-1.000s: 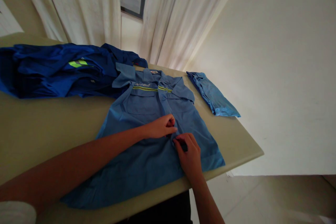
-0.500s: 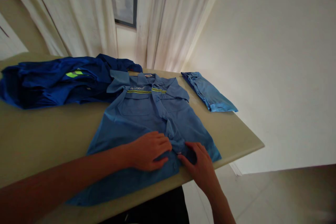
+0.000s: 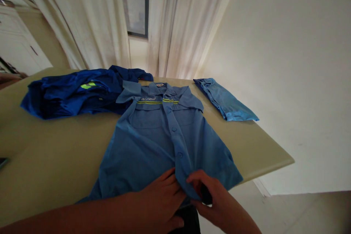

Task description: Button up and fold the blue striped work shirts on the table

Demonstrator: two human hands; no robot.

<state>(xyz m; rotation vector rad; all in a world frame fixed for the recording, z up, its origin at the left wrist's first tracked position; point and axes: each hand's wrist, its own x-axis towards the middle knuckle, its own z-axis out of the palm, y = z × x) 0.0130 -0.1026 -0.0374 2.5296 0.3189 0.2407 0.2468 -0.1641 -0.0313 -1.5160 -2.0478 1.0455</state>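
Note:
A blue short-sleeved shirt (image 3: 148, 150) with a collar, yellow chest stripes and a buttoned front lies face up, its lower end toward me at the table's near edge. My left hand (image 3: 161, 203) lies on its lower front, left of the button strip, fingers stretched over the cloth and thumb apart. On the right, my right hand (image 3: 216, 199) pinches the lower end of the button strip (image 3: 179, 155) between thumb and fingers, lifting it slightly. The bottom hem is partly hidden by my hands.
A dark blue garment (image 3: 65, 97) with a bright yellow-green patch lies crumpled at the left, touching the shirt's sleeve. Folded light blue cloth (image 3: 230, 102) lies at the right rear. The table's (image 3: 271, 155) right corner juts out near a white wall. Curtains (image 3: 101, 18) hang behind.
Both hands have moved down toward the table's near edge. The shirt's button strip, bunched up before, now lies straighter, with more buttons showing. The view has shifted slightly left.

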